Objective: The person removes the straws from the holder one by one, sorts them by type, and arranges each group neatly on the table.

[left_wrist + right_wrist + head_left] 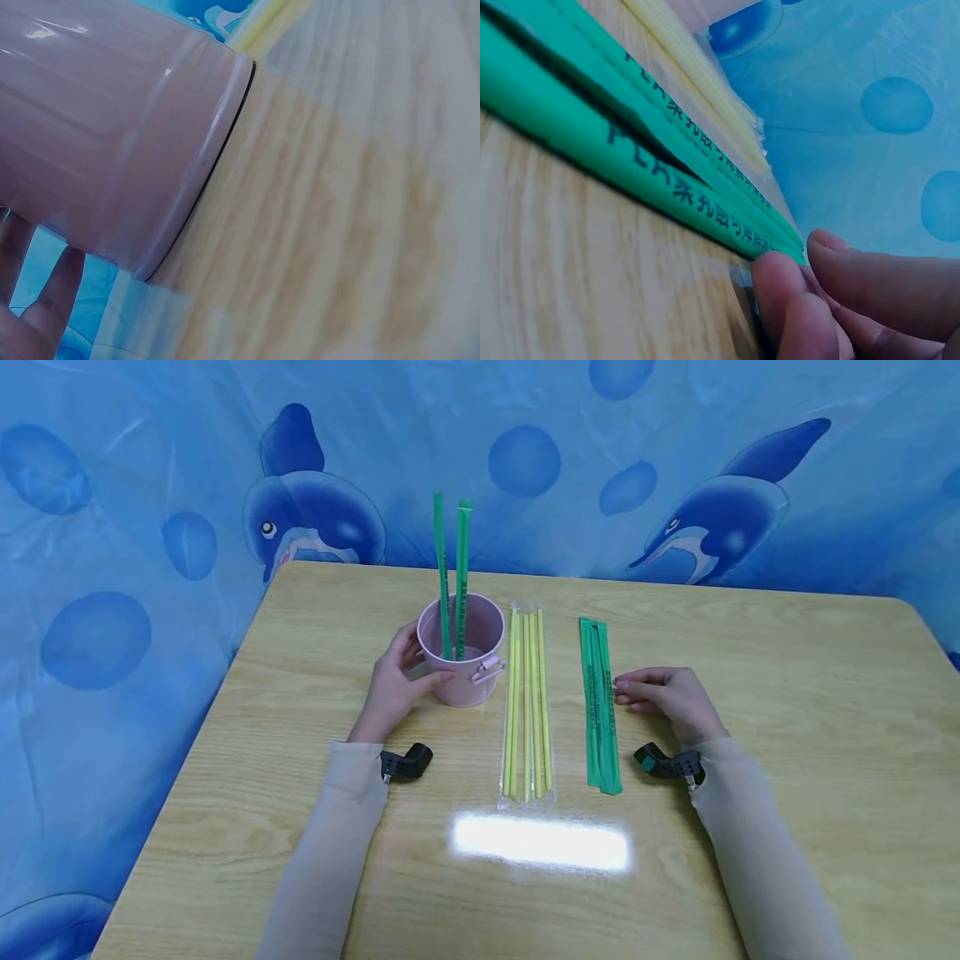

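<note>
My left hand (396, 681) holds a small pink bucket (465, 692) by its side, thumb at the front and fingers round the left. The bucket's lower wall (127, 135) fills much of the left wrist view. Two green paper-wrapped straws (462, 547) stand upright in it. My right hand (670, 695) is at the right edge of several green wrapped straws (595, 710) lying side by side on the table. In the right wrist view, its thumb and fingertips are right at the printed green wrapper (652, 142), with a small gap between thumb and forefinger.
Several yellow straws (528, 710) in clear wrappers lie between the bucket and the green straws. The wooden table (795, 693) has a bright reflection near its front. Behind it hangs a blue sheet (450, 427) printed with dolphins.
</note>
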Available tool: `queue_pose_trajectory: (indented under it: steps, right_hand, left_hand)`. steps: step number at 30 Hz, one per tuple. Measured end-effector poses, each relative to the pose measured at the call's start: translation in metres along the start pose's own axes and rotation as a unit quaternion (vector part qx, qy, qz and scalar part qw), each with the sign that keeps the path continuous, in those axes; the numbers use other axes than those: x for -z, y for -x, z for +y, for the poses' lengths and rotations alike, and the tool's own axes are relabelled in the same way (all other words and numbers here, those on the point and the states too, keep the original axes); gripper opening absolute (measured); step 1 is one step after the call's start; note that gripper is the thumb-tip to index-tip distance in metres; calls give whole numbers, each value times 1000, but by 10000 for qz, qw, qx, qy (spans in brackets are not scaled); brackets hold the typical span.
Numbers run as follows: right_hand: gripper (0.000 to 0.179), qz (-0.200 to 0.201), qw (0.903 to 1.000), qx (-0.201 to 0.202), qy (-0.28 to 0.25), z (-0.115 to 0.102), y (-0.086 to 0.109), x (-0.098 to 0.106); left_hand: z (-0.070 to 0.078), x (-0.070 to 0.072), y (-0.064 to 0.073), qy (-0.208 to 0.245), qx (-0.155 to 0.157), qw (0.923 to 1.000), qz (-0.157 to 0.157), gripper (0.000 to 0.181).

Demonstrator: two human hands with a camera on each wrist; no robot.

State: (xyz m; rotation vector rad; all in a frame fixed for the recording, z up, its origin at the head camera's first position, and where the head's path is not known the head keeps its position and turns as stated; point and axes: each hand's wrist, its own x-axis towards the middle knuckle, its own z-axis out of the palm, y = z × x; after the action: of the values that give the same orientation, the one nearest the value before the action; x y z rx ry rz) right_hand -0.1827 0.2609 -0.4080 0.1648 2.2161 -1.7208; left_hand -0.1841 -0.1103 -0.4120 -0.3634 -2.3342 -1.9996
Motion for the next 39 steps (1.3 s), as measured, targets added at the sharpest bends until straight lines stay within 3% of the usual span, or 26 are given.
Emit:
queue_pose_trajectory:
  steps: [15, 24, 27, 32, 39]
  right_hand:
    - [42, 79, 9980, 280, -554, -1, 5, 2]
    - [48, 85, 9935, 802, -801, -20, 8, -7]
    - [43, 74, 9917, 907, -911, -23, 8, -11]
    - [33, 210, 9910, 1057, -800, -31, 8, -15]
    - [41, 235, 9901, 1228, -640, -45, 9, -21]
  left_hand:
    - [-1, -2, 3, 29, -131, 9999, -4, 74]
    - [-2, 0, 3, -63, -112, 9999, -41, 73]
    - [-4, 1, 3, -65, -79, 9999, -35, 73]
    - [-3, 1, 4, -48, -116, 9999, -34, 73]
    - [-2, 0, 2, -38, -163, 9998, -50, 73]
